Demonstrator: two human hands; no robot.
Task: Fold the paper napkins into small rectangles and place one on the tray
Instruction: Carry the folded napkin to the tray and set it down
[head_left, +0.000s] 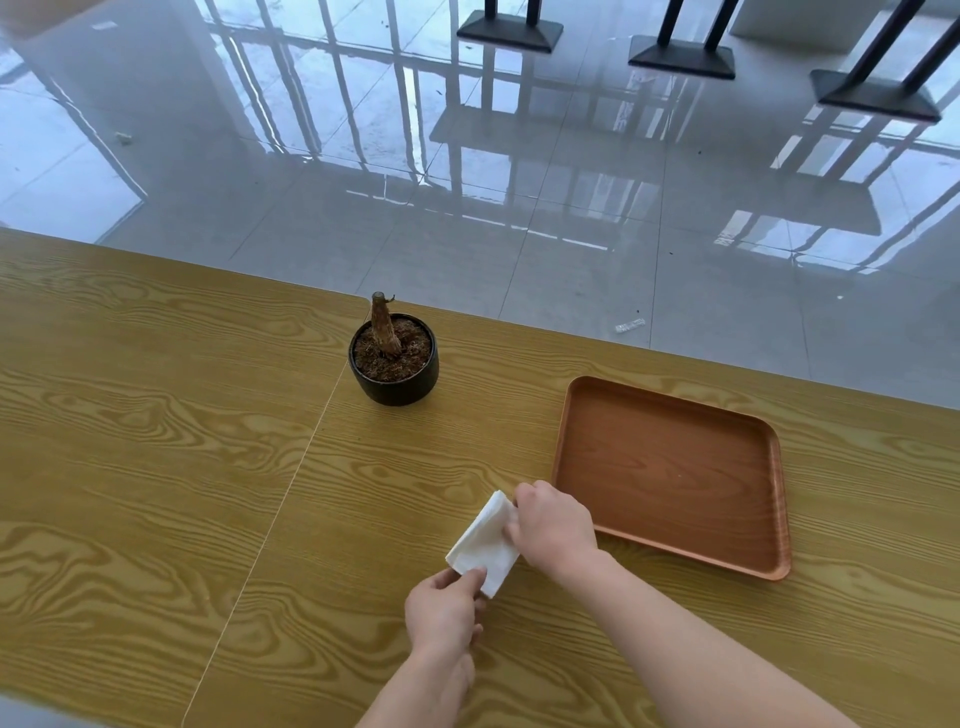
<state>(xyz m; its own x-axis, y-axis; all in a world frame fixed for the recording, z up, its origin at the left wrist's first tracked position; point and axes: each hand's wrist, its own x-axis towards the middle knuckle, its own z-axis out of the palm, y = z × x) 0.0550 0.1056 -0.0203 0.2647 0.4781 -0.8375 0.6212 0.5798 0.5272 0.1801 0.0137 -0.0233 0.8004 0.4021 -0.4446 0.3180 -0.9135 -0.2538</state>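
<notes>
From the head camera, a yellow wood-grain tabletop (156, 441) fills the lower half of the picture, with a thin seam running diagonally where two panels meet. Beyond its far edge lies a glossy grey tiled floor (571, 208) that mirrors window bars and bright daylight. Three black table bases (510, 31) stand on the floor at the top, their posts cut off by the frame.

Both forearms enter from the bottom edge, and nothing above the arms shows. The left hand (444, 610) pinches the near corner of a white paper napkin (485, 543) between thumb and fingers, the fingers curled closed on it. The right hand (553, 522) presses on the napkin's far right edge with fingers bent; its fingertips are hidden under the knuckles, so whether it grips or only presses cannot be told. The napkin, soft and folded into a slanted rectangle, lies on the tabletop just left of the tray (670, 462), not on it.

The tray is a rounded-corner rectangle of reddish-brown wood with a low raised rim. A small round black pot (395, 382) holds brown fibrous soil and a bare, cut stump (383, 325).
</notes>
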